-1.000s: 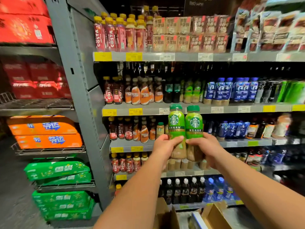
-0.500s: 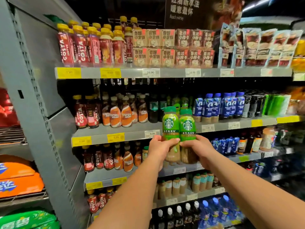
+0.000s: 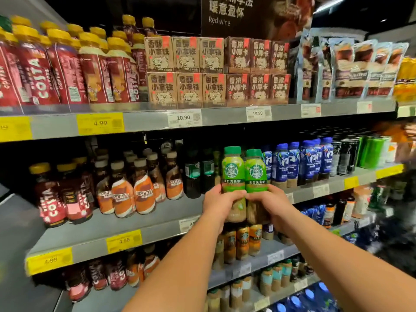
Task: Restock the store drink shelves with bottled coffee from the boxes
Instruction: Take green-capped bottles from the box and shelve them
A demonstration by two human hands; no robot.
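1. Upper left of the frame: red Costa bottles [image 3: 45,70] with yellow caps stand on the top shelf.
2. Centre left: orange Nescafé bottles [image 3: 132,190] stand on the grey middle shelf [image 3: 157,212].
3. Centre: the left hand [image 3: 219,202] curls its fingers round the lower half of a green-capped coffee bottle [image 3: 233,174], held upright at that shelf's front edge.
4. Just right: the right hand [image 3: 270,206] grips a second green coffee bottle [image 3: 256,174] the same way, and the two bottles touch.
5. Right: blue bottles [image 3: 301,161] line the same shelf.

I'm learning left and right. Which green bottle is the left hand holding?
The green-capped Starbucks bottle nearer the orange Nescafe bottles; the left hand grips its lower half. Its twin is in the right hand.
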